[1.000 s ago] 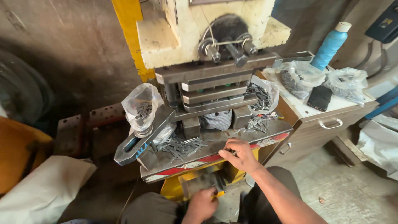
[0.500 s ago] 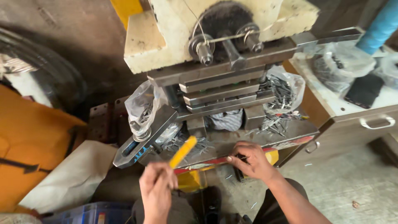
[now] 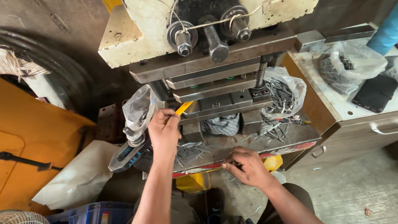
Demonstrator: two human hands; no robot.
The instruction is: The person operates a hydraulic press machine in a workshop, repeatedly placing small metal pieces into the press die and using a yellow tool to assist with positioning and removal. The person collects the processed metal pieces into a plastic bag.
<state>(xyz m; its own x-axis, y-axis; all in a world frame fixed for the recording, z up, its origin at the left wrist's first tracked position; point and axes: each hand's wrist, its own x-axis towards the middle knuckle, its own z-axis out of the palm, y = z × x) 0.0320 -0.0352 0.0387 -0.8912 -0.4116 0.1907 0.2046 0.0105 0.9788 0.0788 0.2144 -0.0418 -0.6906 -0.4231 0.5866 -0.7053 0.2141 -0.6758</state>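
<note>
My left hand (image 3: 164, 130) grips a thin yellow tool (image 3: 183, 108) and pushes its tip into the gap under the die block of a metal press (image 3: 215, 72). My right hand (image 3: 245, 166) rests with curled fingers on the front edge of the press table (image 3: 232, 145), touching small metal pieces there; I cannot tell if it pinches one. A pile of thin grey metal strips (image 3: 191, 150) lies on the table between my hands. More strips (image 3: 273, 126) are spread at the table's right.
Clear plastic bags of metal parts hang at the press's left (image 3: 139, 110) and right (image 3: 284, 93). A cabinet (image 3: 352, 120) at right carries another bag (image 3: 352, 66) and a black phone (image 3: 375, 93). An orange machine body (image 3: 37, 153) and a white sack (image 3: 81, 178) sit at left.
My left hand rose from my lap with the yellow tool and reached forward into the press gap. My right hand slid from the table top down to its front edge. The camera moved closer.
</note>
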